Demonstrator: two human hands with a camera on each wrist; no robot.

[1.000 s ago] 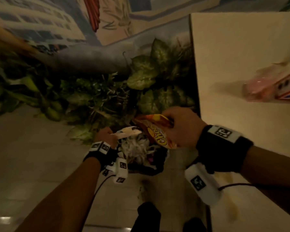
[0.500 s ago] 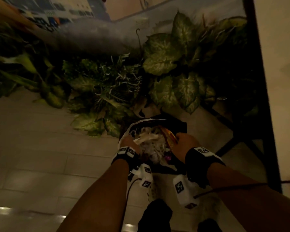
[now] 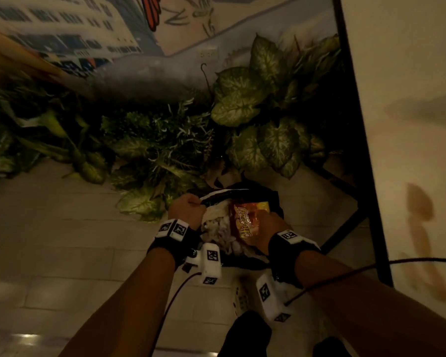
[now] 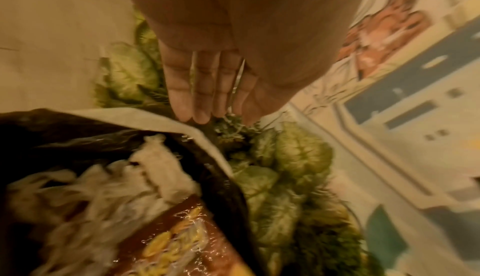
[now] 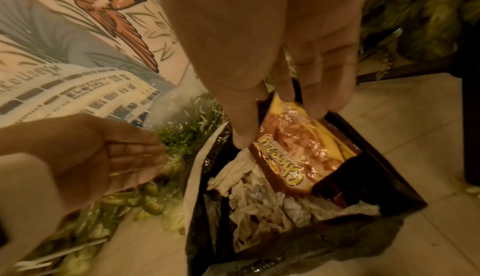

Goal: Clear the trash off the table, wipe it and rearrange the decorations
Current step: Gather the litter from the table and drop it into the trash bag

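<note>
The tiled floor (image 3: 62, 253) runs under me, with a mural wall (image 3: 113, 27) beyond and leafy plants (image 3: 255, 112) banked along its foot. The pale tabletop (image 3: 410, 124) stands at my right on a dark frame, well above where I am working; brownish smears show on it, so by my reckoning the wiping is yet to do.

On the floor just in front of the plants sits the black trash bag (image 5: 363, 182), its mouth open and part filled with crumpled white tissue (image 5: 259, 198). My left hand (image 3: 188, 210) is at the bag's near-left rim. In the head view it looks closed there, holding the mouth open, but in the wrist views the fingers lie straight and together beside the pale edge of the bag, so I cannot tell whether that grip is pinching the rim or only resting by it.

My right hand (image 5: 285, 65) holds the orange snack packet (image 5: 293, 157) by its upper edge, thumb on one face and fingers on the other, a narrow grip. The packet is inside the bag's mouth, leaning on the tissue and against the far wall.

To do this well, I judge I should push the packet low enough that it will not spring back out, keep the rim spread with my left, and let go only when it lies settled. The packet is light and slick, so a firm pinch suits it until then.
</note>
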